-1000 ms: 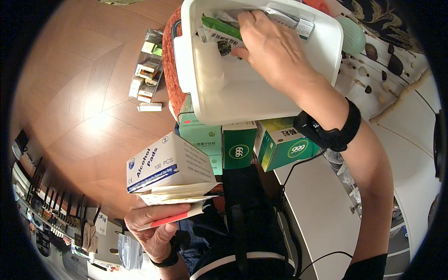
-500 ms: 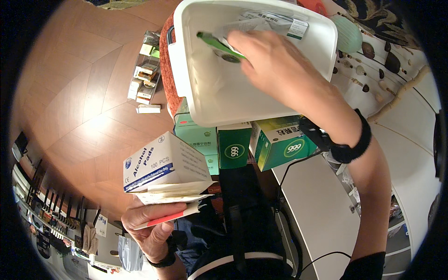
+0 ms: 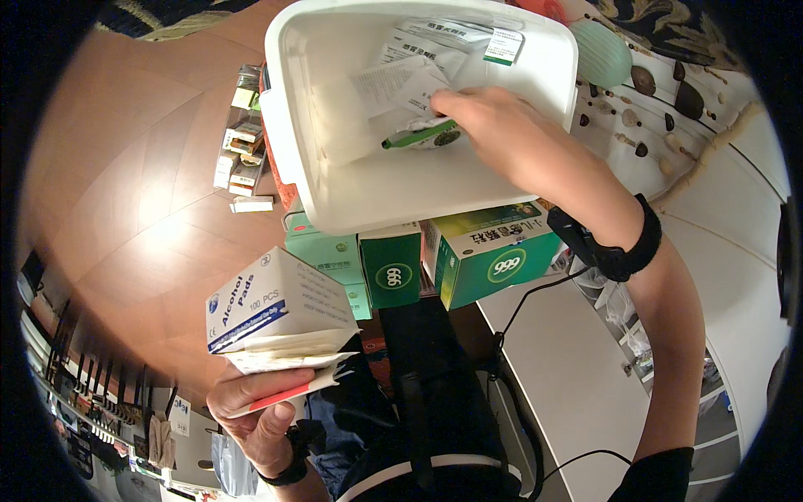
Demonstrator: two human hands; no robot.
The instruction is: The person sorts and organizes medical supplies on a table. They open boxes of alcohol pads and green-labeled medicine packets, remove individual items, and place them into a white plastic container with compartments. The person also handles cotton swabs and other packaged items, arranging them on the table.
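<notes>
My left hand (image 3: 251, 412) is closed around the lower end of a white-and-blue alcohol pad box (image 3: 280, 305), held tilted at the lower left. Flat pale packets (image 3: 288, 351) stick out of its lower end, beside a red-striped edge (image 3: 280, 396) between my fingers and thumb. My right hand (image 3: 493, 125) reaches into a white plastic bin (image 3: 401, 213), fingers pinched at a green-and-white sachet (image 3: 422, 135); the hand partly hides the grip. White sachets (image 3: 422, 54) and a printed paper sheet (image 3: 389, 84) lie in the bin near those fingers.
Green medicine boxes (image 3: 493, 259) and a pale green box (image 3: 326, 251) stand against the bin's near side. On the floor to the left lies a clear organiser (image 3: 242, 138) with small boxes. A black cable (image 3: 519, 301) runs from my right wrist past a white drawer front (image 3: 569, 360).
My right hand has moved nearer and to the right inside the bin, and the green sachet has turned closer to level. The view has shifted; my left hand keeps the box.
</notes>
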